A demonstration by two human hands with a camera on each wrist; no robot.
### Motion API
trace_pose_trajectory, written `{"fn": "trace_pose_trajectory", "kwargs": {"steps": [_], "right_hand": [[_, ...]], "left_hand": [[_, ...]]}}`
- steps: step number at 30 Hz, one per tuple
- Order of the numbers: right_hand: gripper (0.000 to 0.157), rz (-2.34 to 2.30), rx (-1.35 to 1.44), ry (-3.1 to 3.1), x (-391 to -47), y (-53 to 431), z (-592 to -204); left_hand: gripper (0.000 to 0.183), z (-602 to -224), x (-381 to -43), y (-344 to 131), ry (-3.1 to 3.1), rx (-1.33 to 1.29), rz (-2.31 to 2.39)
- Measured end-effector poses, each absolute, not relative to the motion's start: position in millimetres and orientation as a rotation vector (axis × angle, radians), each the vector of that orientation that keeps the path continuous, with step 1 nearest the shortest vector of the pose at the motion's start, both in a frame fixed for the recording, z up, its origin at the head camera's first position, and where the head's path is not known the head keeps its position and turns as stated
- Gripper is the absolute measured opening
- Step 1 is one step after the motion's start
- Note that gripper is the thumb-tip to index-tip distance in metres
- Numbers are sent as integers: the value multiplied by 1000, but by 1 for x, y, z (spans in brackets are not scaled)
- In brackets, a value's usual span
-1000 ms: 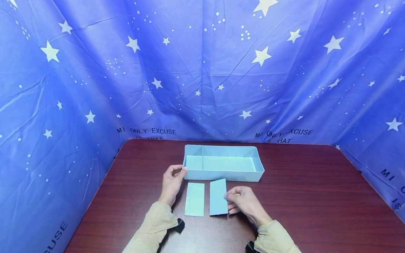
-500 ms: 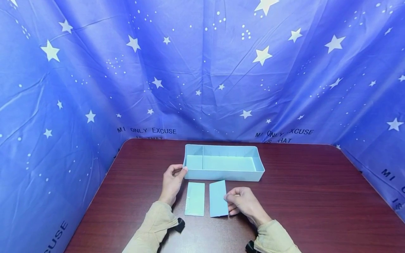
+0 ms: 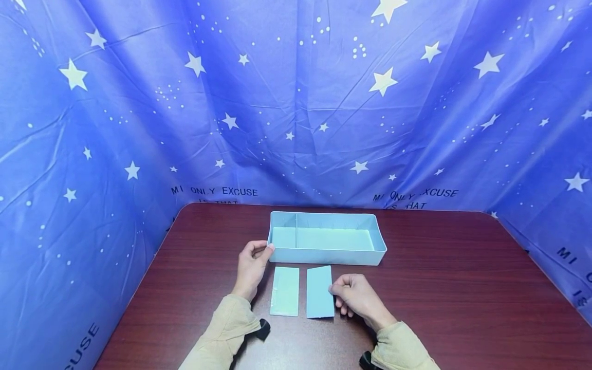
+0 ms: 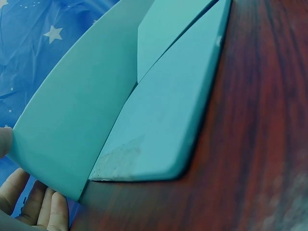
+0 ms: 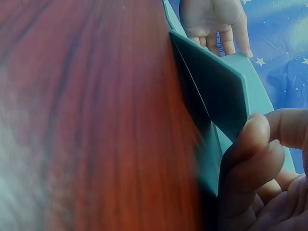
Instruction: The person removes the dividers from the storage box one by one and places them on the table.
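A light blue divided storage box (image 3: 324,257) stands on the table, with one upright divider (image 3: 296,231) toward its left end. My left hand (image 3: 251,267) grips the box's near left corner, thumb at the rim and fingers outside the end wall. My right hand (image 3: 358,295) pinches the right edge of a flat, light blue rectangular panel (image 3: 319,292) in front of the box. In the right wrist view this panel (image 5: 211,79) tilts, its pinched side raised. A second, similar panel (image 3: 284,291) lies flat to its left; scuffs show on its surface (image 4: 120,159) in the left wrist view.
The dark red wood-grain table (image 3: 439,288) runs back to a blue curtain (image 3: 296,103) with stars. The curtain also closes in both sides. Black straps (image 3: 262,329) sit at the cuffs of the beige sleeves (image 3: 228,324).
The far end of the panel in my right hand has dropped slightly toward me. The lower fingers of that hand have curled inward from its edge. My left hand and the box stay put.
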State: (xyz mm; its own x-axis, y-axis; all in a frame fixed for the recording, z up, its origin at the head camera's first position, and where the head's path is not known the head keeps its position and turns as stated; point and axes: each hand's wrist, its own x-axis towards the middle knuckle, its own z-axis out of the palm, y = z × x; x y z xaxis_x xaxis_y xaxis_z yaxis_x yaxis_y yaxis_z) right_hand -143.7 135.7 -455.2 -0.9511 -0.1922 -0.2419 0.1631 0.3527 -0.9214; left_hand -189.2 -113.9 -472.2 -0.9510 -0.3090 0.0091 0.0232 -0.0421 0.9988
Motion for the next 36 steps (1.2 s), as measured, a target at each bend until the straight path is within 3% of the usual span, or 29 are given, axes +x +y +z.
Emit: {"fn": "trace_pose_trajectory", "kwargs": {"steps": [36], "right_hand": [[16, -1558, -43, 2247, -146, 142, -461]], "left_hand": [[26, -470, -189, -114, -2027, 316, -2083]]}}
